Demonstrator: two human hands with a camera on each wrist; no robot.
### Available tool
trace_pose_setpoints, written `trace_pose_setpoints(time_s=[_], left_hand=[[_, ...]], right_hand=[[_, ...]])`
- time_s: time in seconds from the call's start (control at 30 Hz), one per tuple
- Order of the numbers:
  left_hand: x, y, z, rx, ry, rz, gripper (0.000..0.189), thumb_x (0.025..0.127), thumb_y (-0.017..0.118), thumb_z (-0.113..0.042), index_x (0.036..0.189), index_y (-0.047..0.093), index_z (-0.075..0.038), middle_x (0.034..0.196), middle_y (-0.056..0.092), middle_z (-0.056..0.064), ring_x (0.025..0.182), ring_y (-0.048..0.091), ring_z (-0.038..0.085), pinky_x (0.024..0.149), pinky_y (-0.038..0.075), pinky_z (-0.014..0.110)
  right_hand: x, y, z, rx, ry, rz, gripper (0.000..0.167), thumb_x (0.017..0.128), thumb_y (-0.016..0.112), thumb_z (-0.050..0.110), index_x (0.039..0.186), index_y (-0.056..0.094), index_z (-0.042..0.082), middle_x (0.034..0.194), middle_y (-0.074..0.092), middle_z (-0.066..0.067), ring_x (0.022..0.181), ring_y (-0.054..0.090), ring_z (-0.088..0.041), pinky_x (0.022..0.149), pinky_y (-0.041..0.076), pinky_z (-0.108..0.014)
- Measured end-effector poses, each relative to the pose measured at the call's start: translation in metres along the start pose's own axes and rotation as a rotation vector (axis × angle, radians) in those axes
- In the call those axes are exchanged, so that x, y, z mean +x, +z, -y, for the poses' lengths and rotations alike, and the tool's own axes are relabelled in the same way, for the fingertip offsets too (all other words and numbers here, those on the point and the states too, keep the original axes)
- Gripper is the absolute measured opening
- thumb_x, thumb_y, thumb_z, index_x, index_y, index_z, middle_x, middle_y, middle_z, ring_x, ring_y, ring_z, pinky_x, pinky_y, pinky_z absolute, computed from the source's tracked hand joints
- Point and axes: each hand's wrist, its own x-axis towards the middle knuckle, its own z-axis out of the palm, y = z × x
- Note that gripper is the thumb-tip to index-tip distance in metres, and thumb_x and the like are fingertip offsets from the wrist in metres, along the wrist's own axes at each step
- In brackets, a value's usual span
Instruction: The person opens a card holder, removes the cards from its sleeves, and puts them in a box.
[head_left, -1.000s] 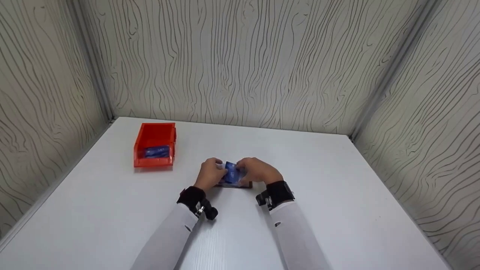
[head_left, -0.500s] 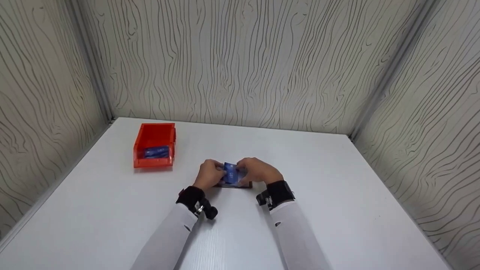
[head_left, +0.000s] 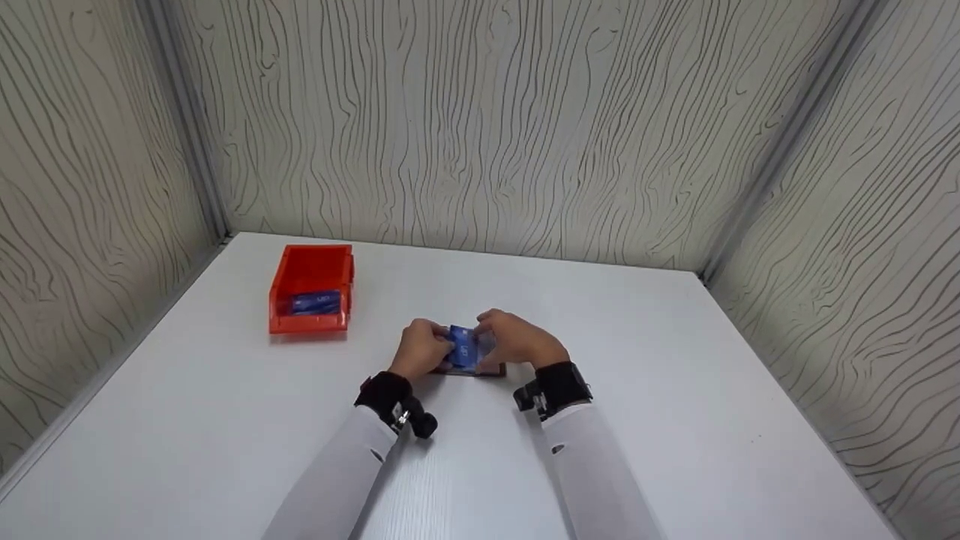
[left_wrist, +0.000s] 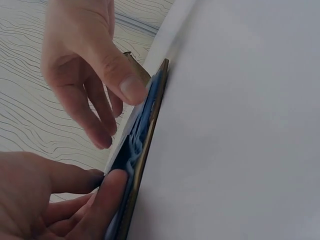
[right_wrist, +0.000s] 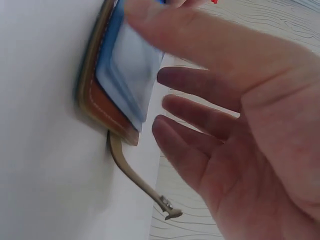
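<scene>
A blue card [head_left: 464, 346] with pale lettering lies over a card holder [head_left: 491, 370] on the white table in the head view. The holder has a brown stitched cover [right_wrist: 107, 107], clear bluish sleeves [left_wrist: 141, 131] and a tan strap [right_wrist: 131, 172] with a metal snap. My left hand [head_left: 421, 349] pinches the card's left edge between thumb and fingers, close over the sleeves. Arched over the holder's right side, my right hand [head_left: 519, 339] has its thumb at the sleeves and its other fingers spread apart, holding nothing.
A red open-front bin [head_left: 309, 324] stands at the back left of the white table [head_left: 660, 390], with blue cards [head_left: 316, 302] inside. Wood-grain patterned panels [head_left: 465, 127] enclose the table at the back and both sides.
The blue card has turned and shifted slightly over the holder. My right hand's fingers have spread a little, uncovering more of the clear sleeve. My left hand has stayed nearly in place.
</scene>
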Motion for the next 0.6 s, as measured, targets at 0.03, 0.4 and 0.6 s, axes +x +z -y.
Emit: trace_pose_setpoints(time_s=[0.03, 0.4, 0.6], left_hand=[[0.0, 0.0, -0.0001, -0.004, -0.001, 0.0, 0.032, 0.096, 0.07, 0.001, 0.126, 0.071, 0.013, 0.112, 0.08, 0.026, 0.082, 0.079, 0.023, 0.063, 0.063, 0.025], [0.0021, 0.0003, 0.0006, -0.001, 0.004, -0.001, 0.031, 0.095, 0.069, 0.0, 0.123, 0.072, 0.012, 0.11, 0.08, 0.025, 0.071, 0.074, 0.015, 0.058, 0.061, 0.022], [0.0016, -0.0009, 0.0013, -0.028, 0.014, -0.004, 0.03, 0.093, 0.069, 0.002, 0.121, 0.073, 0.013, 0.108, 0.08, 0.027, 0.066, 0.073, 0.013, 0.056, 0.061, 0.023]], right_hand=[[0.0005, 0.0003, 0.0009, 0.007, -0.01, -0.003, 0.062, 0.082, 0.095, 0.018, 0.138, 0.073, 0.003, 0.163, 0.054, -0.02, 0.151, 0.054, -0.04, 0.127, 0.045, -0.051], [0.004, 0.0059, 0.0004, 0.012, -0.056, 0.012, 0.063, 0.08, 0.097, 0.018, 0.138, 0.074, 0.004, 0.152, 0.065, -0.015, 0.143, 0.061, -0.034, 0.122, 0.049, -0.048], [0.0034, 0.0062, -0.0018, 0.014, -0.059, 0.012, 0.065, 0.08, 0.097, 0.019, 0.139, 0.073, 0.004, 0.151, 0.066, -0.015, 0.142, 0.061, -0.034, 0.122, 0.049, -0.048]])
